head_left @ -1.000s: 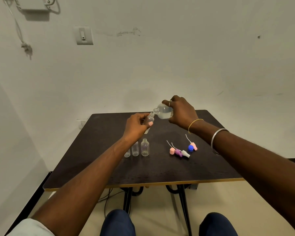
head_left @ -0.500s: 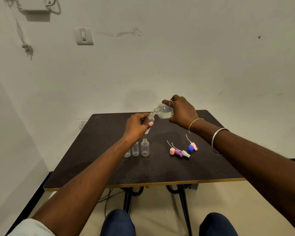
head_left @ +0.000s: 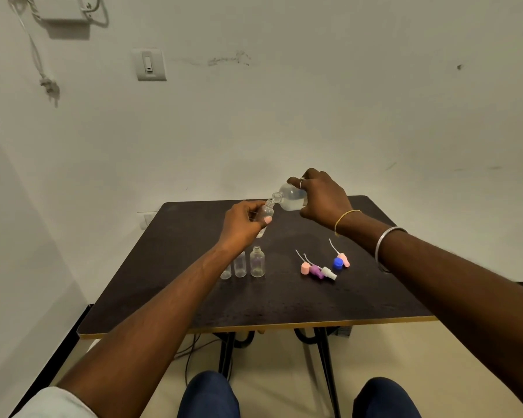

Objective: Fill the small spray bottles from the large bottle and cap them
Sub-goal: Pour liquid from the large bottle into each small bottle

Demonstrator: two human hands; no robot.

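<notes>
I see the right hand gripping the large bottle, tipped onto the small bottle held by the left hand, above the table far edge. Near edge is open; three bottles and caps sit mid-table. Nothing has shifted since the earlier frame.

Soft, even indoor light filled the frame, moderately bright with a faint greenish-yellow cast on the wall. A darker band of shade ran down the left edge, and the box at upper left threw a small shadow below itself. The dark tabletop showed a dull sheen without hard glare. Wide-angle distortion stretched both forearms at the lower corners. Fine detail was soft, especially the clear bottles mid-frame.
</notes>
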